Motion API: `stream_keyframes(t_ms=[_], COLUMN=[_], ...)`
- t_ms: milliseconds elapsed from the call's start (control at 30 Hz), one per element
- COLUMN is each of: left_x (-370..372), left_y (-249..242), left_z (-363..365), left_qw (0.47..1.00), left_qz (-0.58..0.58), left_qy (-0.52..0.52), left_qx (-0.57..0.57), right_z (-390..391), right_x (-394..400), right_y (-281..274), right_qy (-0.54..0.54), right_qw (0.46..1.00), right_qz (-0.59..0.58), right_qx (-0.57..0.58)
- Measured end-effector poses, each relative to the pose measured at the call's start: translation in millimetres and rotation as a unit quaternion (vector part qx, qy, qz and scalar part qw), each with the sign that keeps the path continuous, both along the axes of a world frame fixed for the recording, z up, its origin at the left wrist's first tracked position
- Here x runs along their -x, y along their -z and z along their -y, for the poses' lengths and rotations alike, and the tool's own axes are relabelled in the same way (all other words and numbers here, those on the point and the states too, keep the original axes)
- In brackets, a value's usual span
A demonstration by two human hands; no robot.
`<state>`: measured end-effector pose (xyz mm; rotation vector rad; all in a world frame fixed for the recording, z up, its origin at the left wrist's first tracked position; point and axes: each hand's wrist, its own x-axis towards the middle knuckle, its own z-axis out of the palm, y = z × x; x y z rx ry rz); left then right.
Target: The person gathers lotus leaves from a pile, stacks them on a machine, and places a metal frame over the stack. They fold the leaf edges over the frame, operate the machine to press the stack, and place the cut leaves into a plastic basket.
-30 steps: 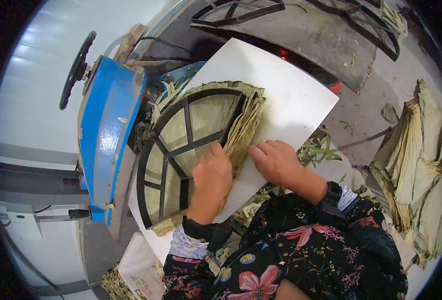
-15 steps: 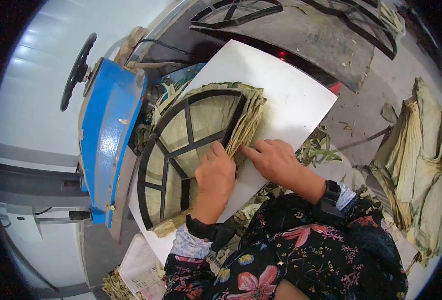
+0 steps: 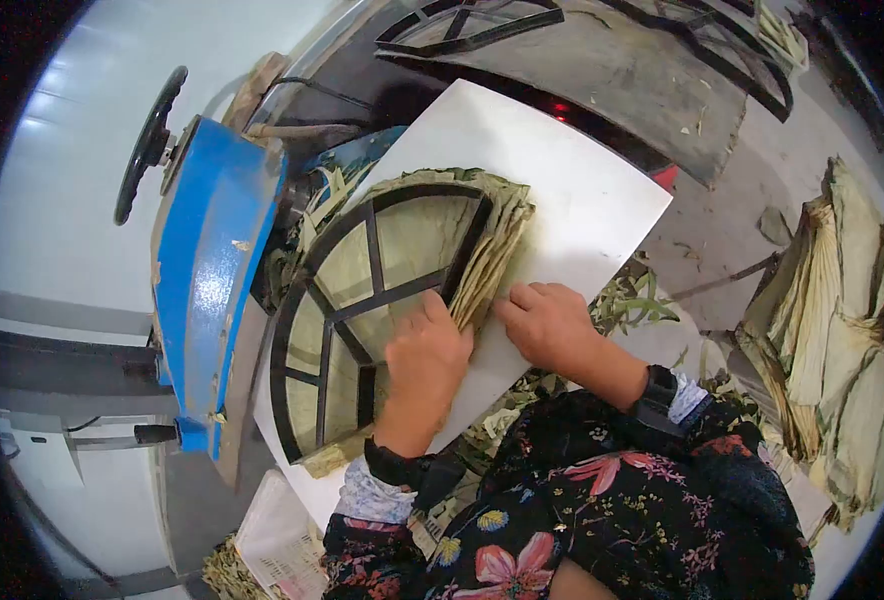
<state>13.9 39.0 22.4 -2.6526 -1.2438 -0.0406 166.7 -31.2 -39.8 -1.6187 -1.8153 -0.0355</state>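
A fan-shaped black metal cutting frame (image 3: pixel 377 299) with inner bars lies on a stack of dried, pale green leaves (image 3: pixel 495 255). The pleated leaf edges stick out past the frame's straight right side. My left hand (image 3: pixel 425 365) is closed over that side near the lower middle, gripping the frame and leaf edges; some fingertips are hidden. Just right of the stack, my right hand (image 3: pixel 552 327) is curled, thumb and fingers together, slightly apart from the leaf edges. What it holds, if anything, I cannot make out.
Under the stack is a white board (image 3: pixel 572 185). A blue machine (image 3: pixel 207 290) with a black handwheel (image 3: pixel 152 145) stands at left. More black frames (image 3: pixel 470 25) lie on a grey sheet (image 3: pixel 652 85) at the back. Large folded leaves (image 3: pixel 832 340) are piled at right; scraps (image 3: pixel 637 300) lie near the board.
My right hand has drawn back slightly to the right, away from the leaf edges. My left hand stays on the frame's side. The frame and stack have barely shifted in view.
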Motion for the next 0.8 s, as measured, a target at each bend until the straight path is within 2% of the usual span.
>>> stream_keyframes(t_ms=[33,133,267,333,567,633,667,733,767,800], left_x=[-1.8,-4.1,2.0,3.5,1.8,6.4,16.2,48.2,65.5,84.2], left_y=[-5.9,-13.9,-3.4,-8.0,-20.3,-29.6,-33.1,-36.5,-36.6,-35.9], left_z=[2.7,3.9,-1.8,-7.9,-2.6,-2.3,0.2,11.3,16.8,24.5], left_qw=[0.999,0.995,0.999,0.992,0.988,0.973,0.974,0.971,0.972,0.964], left_qz=[0.014,-0.003,0.019,0.02,0.032,0.036,0.048,0.166,0.176,0.203], left_qy=[-0.017,-0.027,0.006,-0.024,-0.031,-0.035,-0.047,0.091,0.071,0.112], left_qx=[0.05,0.098,0.026,0.121,0.151,0.223,0.218,0.149,0.142,0.128], right_z=[-0.4,-1.0,0.4,1.1,-3.1,-2.9,-2.5,2.9,2.3,1.0], right_x=[0.9,1.6,1.9,0.5,2.2,2.5,1.0,-1.5,2.6,9.2], right_y=[-1.3,-6.0,-8.3,-7.1,-4.5,-6.0,-7.9,-16.7,-24.4,-32.0], right_qy=[-0.002,0.006,0.017,0.019,0.002,-0.003,-0.014,-0.049,-0.071,-0.083], right_qw=[1.0,1.0,1.0,1.0,1.0,1.0,1.0,0.998,0.997,0.997], right_qz=[-0.001,-0.005,0.002,0.003,-0.007,0.006,0.011,0.014,0.022,0.001], right_qx=[-0.001,-0.004,-0.018,-0.023,0.027,0.025,0.016,0.036,0.034,-0.006])
